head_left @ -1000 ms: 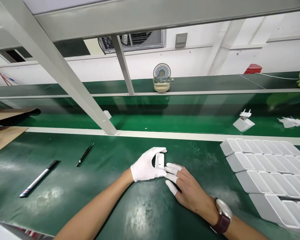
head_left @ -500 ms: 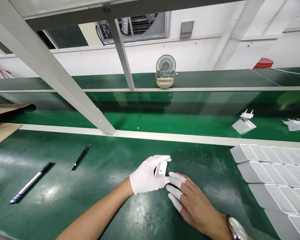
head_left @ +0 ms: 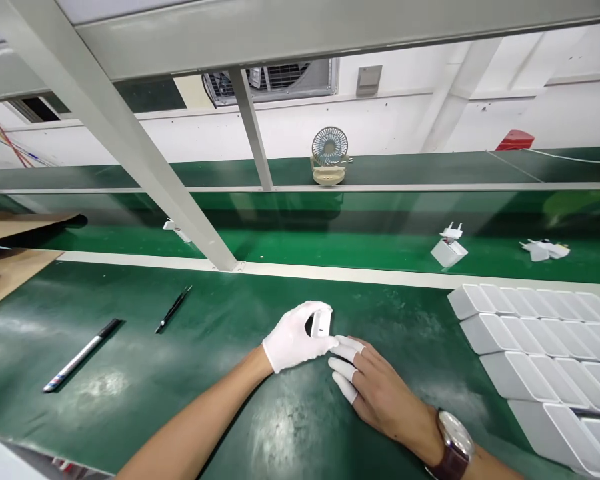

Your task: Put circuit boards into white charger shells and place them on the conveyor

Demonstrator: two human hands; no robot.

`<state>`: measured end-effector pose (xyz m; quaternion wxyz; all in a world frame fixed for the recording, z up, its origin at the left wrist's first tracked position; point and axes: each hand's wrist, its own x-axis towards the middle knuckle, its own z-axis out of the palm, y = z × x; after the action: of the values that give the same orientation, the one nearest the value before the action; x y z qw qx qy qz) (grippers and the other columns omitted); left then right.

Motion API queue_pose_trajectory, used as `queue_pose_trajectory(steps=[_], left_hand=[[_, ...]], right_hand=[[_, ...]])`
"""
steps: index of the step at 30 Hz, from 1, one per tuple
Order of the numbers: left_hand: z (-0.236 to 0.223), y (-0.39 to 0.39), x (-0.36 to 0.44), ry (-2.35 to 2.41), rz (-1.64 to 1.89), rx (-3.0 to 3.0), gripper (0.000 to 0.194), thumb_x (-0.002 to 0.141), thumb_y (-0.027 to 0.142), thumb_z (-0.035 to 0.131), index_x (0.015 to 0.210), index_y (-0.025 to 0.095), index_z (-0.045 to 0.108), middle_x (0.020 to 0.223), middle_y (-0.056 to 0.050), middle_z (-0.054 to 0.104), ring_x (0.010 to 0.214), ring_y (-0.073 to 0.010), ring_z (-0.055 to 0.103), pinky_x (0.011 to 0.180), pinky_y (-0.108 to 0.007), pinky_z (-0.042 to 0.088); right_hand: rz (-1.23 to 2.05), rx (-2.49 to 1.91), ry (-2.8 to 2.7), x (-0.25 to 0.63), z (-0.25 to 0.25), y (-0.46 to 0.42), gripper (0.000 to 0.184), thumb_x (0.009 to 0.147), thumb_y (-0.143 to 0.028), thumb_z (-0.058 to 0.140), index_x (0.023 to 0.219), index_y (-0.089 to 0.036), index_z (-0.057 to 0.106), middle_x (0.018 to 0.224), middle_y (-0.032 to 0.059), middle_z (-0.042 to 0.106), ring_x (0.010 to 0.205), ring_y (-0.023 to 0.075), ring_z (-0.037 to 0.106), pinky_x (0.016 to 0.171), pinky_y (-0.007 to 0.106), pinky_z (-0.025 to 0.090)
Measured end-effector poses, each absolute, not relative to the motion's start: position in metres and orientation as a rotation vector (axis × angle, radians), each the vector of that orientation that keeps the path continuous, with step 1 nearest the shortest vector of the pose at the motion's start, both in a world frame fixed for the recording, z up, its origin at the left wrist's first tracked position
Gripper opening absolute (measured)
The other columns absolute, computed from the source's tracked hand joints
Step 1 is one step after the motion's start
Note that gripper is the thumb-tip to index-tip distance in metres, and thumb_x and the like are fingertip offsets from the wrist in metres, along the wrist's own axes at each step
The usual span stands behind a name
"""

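Observation:
My left hand (head_left: 298, 339), in a white glove, curls around a small white charger block (head_left: 322, 323) and grips it between thumb and fingers. A short dark slot shows on the block's face. Just to the right is my right hand (head_left: 375, 387), with white finger cots on several fingers and a watch on the wrist. Its fingers are stretched out and slightly bent, and the foremost fingertips lie by the left thumb, below the block. Whether they touch the thumb I cannot tell. Both hands are over the green worktop (head_left: 220, 393).
Rows of white boxes (head_left: 530, 347) stand at right. A marker (head_left: 83, 355) and a black pen-like tool (head_left: 173, 310) lie left. Beyond the pale rail, a green strip holds a white plug adapter (head_left: 449, 248) and white parts (head_left: 545, 249). A slanted post (head_left: 150, 160) rises left; a small fan (head_left: 329, 155) stands behind.
The camera view has shifted, so more of the upper beam shows. The charger block has turned slightly in my left hand, and its fingers have closed in over the top. My right hand stays beside it.

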<state>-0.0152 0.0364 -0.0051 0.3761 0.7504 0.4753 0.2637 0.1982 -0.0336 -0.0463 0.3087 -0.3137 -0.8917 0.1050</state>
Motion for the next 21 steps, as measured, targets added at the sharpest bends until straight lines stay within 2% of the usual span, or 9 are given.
queue_pose_trajectory(steps=[7, 12, 14, 18, 21], left_hand=[[-0.0082, 0.0346, -0.0148, 1.239, 0.653, 1.914, 0.063, 0.073, 0.045, 0.08, 0.128, 0.023, 0.059, 0.128, -0.008, 0.065, 0.116, -0.027, 0.062, 0.103, -0.042, 0.048], [-0.0058, 0.0355, -0.02, 1.115, 0.672, 1.929, 0.099, 0.064, 0.039, 0.087, 0.149, 0.025, 0.038, 0.131, -0.009, 0.059, 0.12, -0.0261, 0.059, 0.107, -0.044, 0.045], [-0.0034, 0.037, -0.0226, 1.029, 0.644, 1.974, 0.092, 0.067, 0.038, 0.085, 0.147, 0.025, 0.042, 0.127, -0.009, 0.062, 0.116, -0.0245, 0.06, 0.106, -0.043, 0.046], [-0.0021, 0.038, -0.0234, 1.018, 0.6, 2.015, 0.067, 0.06, 0.047, 0.089, 0.118, 0.023, 0.066, 0.113, -0.007, 0.067, 0.104, -0.0247, 0.064, 0.098, -0.04, 0.05], [-0.0044, 0.0363, -0.021, 1.089, 0.64, 2.032, 0.057, 0.061, 0.045, 0.088, 0.11, 0.023, 0.068, 0.108, -0.006, 0.067, 0.097, -0.0235, 0.065, 0.091, -0.039, 0.053]], right_hand=[[0.239, -0.802, -2.324, 0.1967, -0.0466, -0.0326, 0.033, 0.096, -0.012, 0.052, 0.129, -0.017, 0.056, 0.121, 0.0143, 0.065, 0.124, 0.0288, 0.058, 0.107, 0.057, 0.049], [0.221, -0.799, -2.306, 0.1953, -0.0445, -0.034, 0.032, 0.096, -0.011, 0.053, 0.128, -0.016, 0.057, 0.116, 0.0144, 0.066, 0.123, 0.0295, 0.058, 0.106, 0.057, 0.05], [0.222, -0.795, -2.3, 0.195, -0.0459, -0.0345, 0.032, 0.096, -0.011, 0.053, 0.127, -0.016, 0.057, 0.118, 0.0144, 0.065, 0.123, 0.0293, 0.058, 0.106, 0.056, 0.05], [0.213, -0.814, -2.308, 0.1951, -0.0487, -0.0342, 0.03, 0.096, -0.011, 0.052, 0.124, -0.018, 0.058, 0.121, 0.0142, 0.065, 0.122, 0.0293, 0.058, 0.106, 0.058, 0.049], [0.214, -0.825, -2.31, 0.1945, -0.0468, -0.0334, 0.029, 0.094, -0.012, 0.054, 0.123, -0.018, 0.059, 0.119, 0.0142, 0.065, 0.123, 0.029, 0.057, 0.106, 0.055, 0.049]])
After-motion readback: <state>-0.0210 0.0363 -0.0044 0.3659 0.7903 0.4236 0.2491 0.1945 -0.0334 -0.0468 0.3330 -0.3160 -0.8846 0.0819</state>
